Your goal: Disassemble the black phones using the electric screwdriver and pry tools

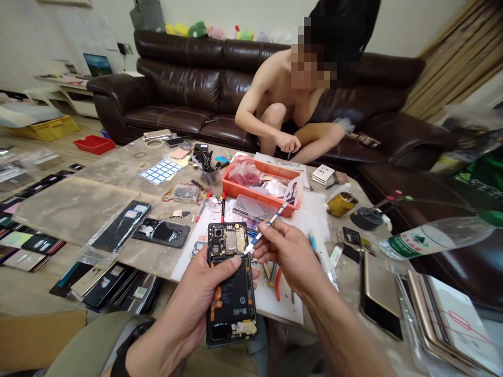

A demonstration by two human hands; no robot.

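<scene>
An opened smartphone (231, 293), its back cover off so the battery and circuit board show, rests in my left hand (202, 285). The thumb lies across its battery and fingertips show at the far edge. Between thumb and fingers my right hand (281, 248) pinches a thin blue-and-white tool (271, 222), like a pry stick or tweezers. Its lower tip meets the phone's right side near the board's bottom edge. Beyond the phone, a white work mat (183, 267) lies on the table, with orange-handled pliers (279, 285) partly hidden by my right hand.
An orange bin (236, 188) of bagged parts stands past the mat. Phones (161, 233) lie left, with stacked phones (436, 314) at right. A plastic bottle (424, 241) lies tilted at the right edge. Another person (271, 99) sits on the brown sofa (176, 78) opposite.
</scene>
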